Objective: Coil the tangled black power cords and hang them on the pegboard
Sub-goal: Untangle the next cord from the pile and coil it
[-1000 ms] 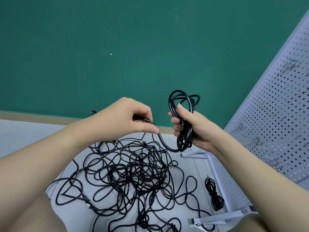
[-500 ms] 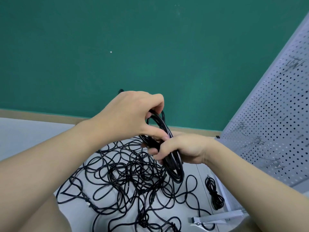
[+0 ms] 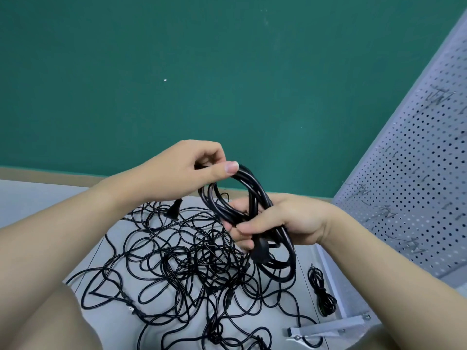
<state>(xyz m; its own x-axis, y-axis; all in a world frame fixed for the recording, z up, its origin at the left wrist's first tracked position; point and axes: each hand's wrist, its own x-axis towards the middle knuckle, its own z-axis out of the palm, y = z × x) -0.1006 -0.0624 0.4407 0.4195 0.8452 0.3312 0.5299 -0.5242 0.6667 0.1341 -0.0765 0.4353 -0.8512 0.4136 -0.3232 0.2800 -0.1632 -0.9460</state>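
Head view, left to right. Bare knee (image 3: 63,322) at lower left. Grey floor (image 3: 30,198) under green wall (image 3: 177,72). Tangle (image 3: 182,261) of black cords spread on floor, one plug (image 3: 174,210) lying at its far edge. Left hand (image 3: 187,170) raised above tangle, thumb and fingers pinching top loop of coil (image 3: 252,213). Right hand (image 3: 280,221) just beside, fingers curled round coil's middle, lower loops and a plug hanging below. Small bundle (image 3: 323,291) on floor, near pegboard foot (image 3: 328,329). Pegboard (image 3: 417,173) at right, leaning, wire hooks (image 3: 384,210) on it.
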